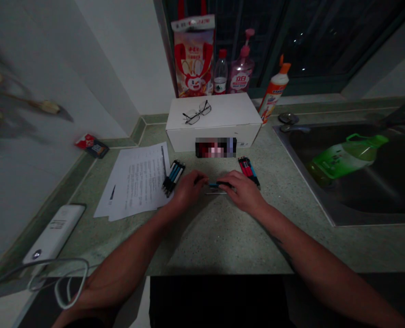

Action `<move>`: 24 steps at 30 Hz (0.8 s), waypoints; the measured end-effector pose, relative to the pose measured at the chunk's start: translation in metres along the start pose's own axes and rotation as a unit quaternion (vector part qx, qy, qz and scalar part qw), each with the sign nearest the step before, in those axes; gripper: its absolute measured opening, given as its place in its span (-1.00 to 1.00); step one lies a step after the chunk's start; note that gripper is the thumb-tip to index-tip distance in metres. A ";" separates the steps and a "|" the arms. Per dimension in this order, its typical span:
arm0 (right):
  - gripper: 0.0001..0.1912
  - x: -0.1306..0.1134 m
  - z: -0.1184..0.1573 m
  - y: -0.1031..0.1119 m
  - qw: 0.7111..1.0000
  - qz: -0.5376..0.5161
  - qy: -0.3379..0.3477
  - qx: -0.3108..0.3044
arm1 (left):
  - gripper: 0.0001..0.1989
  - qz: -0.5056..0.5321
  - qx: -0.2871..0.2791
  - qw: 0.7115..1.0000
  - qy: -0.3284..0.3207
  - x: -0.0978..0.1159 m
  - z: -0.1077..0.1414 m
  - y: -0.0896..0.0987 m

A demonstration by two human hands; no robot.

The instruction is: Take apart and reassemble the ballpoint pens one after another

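A slim pen (pixel 214 185), blue and black, lies level between my two hands over the counter. My right hand (pixel 245 190) pinches its black end. The fingertips of my left hand (pixel 189 187) are closed at its other end; the exact grip is small and dim. Just below the pen shows a thin pale strip (pixel 216 192) that I cannot name. Beside my left hand lies a bunch of pens (pixel 173 176) in black, white and blue. A second bunch of pens (pixel 248 171), red, blue and black, lies just beyond my right hand.
Printed sheets (pixel 137 182) lie left on the counter, near a white power bank-like device (pixel 56 232) with a cable. Behind stands a white box (pixel 216 114) with glasses (pixel 197 113) on top. At right is a sink (pixel 329 218) holding a green bottle (pixel 348 157).
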State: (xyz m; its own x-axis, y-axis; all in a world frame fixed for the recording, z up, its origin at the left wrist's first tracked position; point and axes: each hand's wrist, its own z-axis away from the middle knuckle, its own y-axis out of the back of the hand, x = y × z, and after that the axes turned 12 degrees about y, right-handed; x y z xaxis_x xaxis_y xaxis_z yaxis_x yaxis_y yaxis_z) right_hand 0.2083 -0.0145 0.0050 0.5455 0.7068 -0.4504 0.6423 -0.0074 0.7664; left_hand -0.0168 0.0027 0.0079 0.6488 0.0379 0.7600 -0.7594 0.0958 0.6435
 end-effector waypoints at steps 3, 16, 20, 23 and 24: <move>-0.78 -0.002 0.002 -0.001 0.997 0.000 0.036 -0.075 | -0.91 -0.103 0.030 0.994 -0.009 -0.001 -0.003 0.004; -0.82 -0.008 0.000 -0.006 0.990 0.040 0.039 -0.132 | -0.87 -0.151 0.007 0.987 -0.050 0.000 0.000 0.001; -0.85 -0.006 0.000 -0.002 0.998 0.047 0.007 -0.040 | -0.87 0.007 -0.054 0.998 -0.020 0.003 0.003 0.000; -0.86 -0.006 0.000 -0.001 0.999 0.043 0.008 -0.005 | -0.88 0.080 -0.099 0.992 -0.016 0.004 0.004 -0.002; -0.86 -0.006 0.000 -0.001 0.999 0.041 0.010 0.001 | -0.89 0.095 -0.110 0.989 -0.016 0.004 0.004 -0.002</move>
State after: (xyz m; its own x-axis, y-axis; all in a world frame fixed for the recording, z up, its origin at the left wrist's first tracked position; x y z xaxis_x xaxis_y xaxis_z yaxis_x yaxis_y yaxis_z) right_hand 0.2039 -0.0187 0.0068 0.5855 0.7175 -0.3773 0.5974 -0.0673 0.7991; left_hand -0.0128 -0.0015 0.0096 0.4915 0.0446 0.8698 -0.8357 0.3052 0.4566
